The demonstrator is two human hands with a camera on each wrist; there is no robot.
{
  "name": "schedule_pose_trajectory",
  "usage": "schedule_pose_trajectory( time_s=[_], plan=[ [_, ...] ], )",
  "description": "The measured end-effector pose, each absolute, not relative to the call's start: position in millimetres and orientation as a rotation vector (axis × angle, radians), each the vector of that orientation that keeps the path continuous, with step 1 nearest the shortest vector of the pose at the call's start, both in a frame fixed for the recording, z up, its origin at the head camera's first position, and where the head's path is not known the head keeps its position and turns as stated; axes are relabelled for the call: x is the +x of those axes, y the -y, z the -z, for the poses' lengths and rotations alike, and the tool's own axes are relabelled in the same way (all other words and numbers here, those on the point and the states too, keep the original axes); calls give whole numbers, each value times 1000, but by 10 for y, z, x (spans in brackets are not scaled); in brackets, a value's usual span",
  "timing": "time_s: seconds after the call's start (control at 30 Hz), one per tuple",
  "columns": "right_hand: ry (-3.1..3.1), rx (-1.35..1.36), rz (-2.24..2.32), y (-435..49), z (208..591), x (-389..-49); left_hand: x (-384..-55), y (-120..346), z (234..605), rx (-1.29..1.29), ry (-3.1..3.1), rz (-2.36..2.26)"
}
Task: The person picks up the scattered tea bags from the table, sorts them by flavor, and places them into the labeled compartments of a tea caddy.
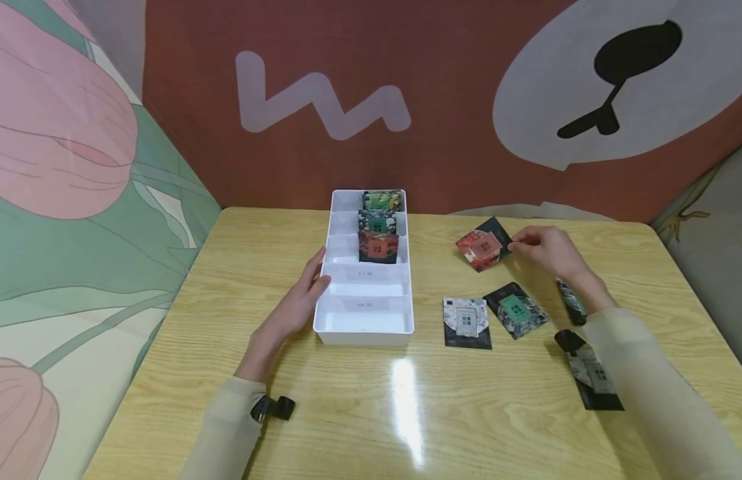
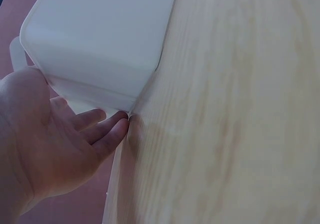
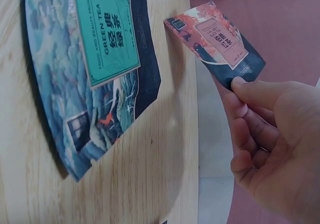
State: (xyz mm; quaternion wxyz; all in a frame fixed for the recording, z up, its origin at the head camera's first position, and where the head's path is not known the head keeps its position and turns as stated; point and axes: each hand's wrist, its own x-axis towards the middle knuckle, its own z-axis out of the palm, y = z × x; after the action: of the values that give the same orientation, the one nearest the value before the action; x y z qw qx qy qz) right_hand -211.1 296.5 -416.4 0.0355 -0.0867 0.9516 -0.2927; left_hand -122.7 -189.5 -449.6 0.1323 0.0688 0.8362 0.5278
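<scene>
My right hand (image 1: 547, 252) pinches the corner of a red and black tea bag packet (image 1: 486, 245) between thumb and forefinger, above the far right of the table; its pink label reads black tea in the right wrist view. With its fingers along the left side of a white divided box (image 1: 363, 338), my left hand (image 1: 300, 297) touches the wall. Inside the box, green (image 1: 383, 200), teal (image 1: 378, 222) and red (image 1: 379, 247) packets stand in the far compartments. In the left wrist view, the left fingertips (image 2: 117, 130) reach the box's lower edge.
Right of the box lie a white and black packet (image 1: 467, 323) and a green-labelled packet (image 1: 516, 309). Another packet (image 1: 571, 302) and a grey-labelled one (image 1: 595, 377) are partly covered by the right arm. Behind the wooden table (image 1: 275, 253) rises a patterned red cloth (image 1: 443, 120).
</scene>
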Motion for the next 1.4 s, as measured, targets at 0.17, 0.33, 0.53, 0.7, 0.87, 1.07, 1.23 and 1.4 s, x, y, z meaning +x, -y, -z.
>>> schedule_pose_trajectory(
  time_s=[0.17,0.33,0.53,0.7,0.87,1.07,1.23,1.4],
  plan=[
    [-2938,-265,940,-2936,4137,-2082,-1227,1897,4498,202,-2421,-1530],
    [-3008,-324,970,-2882,4107,-2069,-1228,1894,4497,198,-2428,-1519],
    [-3092,-376,1003,-2782,4080,-2088,-1238,1900,4512,196,-2429,-1519],
    [-3103,-412,1060,-2719,4063,-2082,-1243,1899,4512,198,-2430,-1523],
    [-3101,-434,1084,-2653,4030,-2065,-1242,1891,4506,200,-2426,-1535],
    [-3094,-458,1116,-2534,3980,-2074,-1239,1892,4508,200,-2428,-1537],
    [-3065,-470,1136,-2433,3932,-2065,-1237,1898,4516,196,-2425,-1534],
    [-3067,-510,1137,-2340,3884,-2081,-1239,1907,4520,194,-2428,-1528]
  ],
)
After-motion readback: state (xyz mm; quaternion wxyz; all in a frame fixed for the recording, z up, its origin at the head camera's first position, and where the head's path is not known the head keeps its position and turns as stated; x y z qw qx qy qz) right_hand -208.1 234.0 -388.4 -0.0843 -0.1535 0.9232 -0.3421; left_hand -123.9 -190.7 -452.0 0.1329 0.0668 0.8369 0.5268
